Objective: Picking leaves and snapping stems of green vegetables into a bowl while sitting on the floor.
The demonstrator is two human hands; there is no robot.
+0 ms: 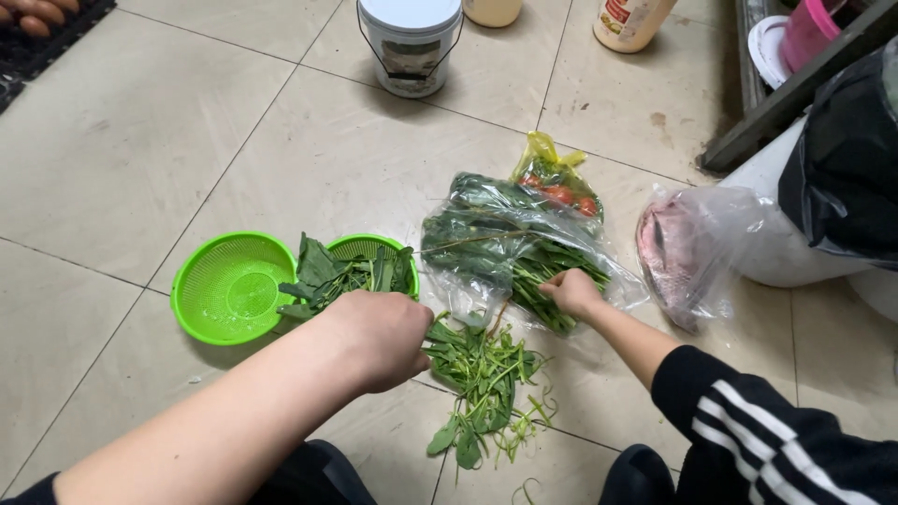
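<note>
Leafy green stems, loose, lie in a small heap on the tiled floor between the two hands, near the bottom middle of the view. Judged light, limp and easily bruised; leaves likely to tear if pulled, so the firmer stalks look the better place to be gripped.

Far left: a tray of eggs is seen at the top corner. Next, a bright green plastic colander, empty, is set on the floor. Just beside it, touching or nearly so, a second green colander is partly filled with picked leaves, some spilling over its rim.

Left hand: seen from the back, curled downward at the near edge of the heap. Its fingers are hidden beneath the knuckles; whether anything is pinched cannot be told.

Centre: a clear plastic bag holds a bundle of the same greens, stalks pointing out of its open mouth. Behind it, a yellow bag with red produce. A white bucket stands further back.

Right hand: fingers closed around the stalk ends at the bag's mouth.

Right: another thin bag with something pinkish, contents unclear.
</note>
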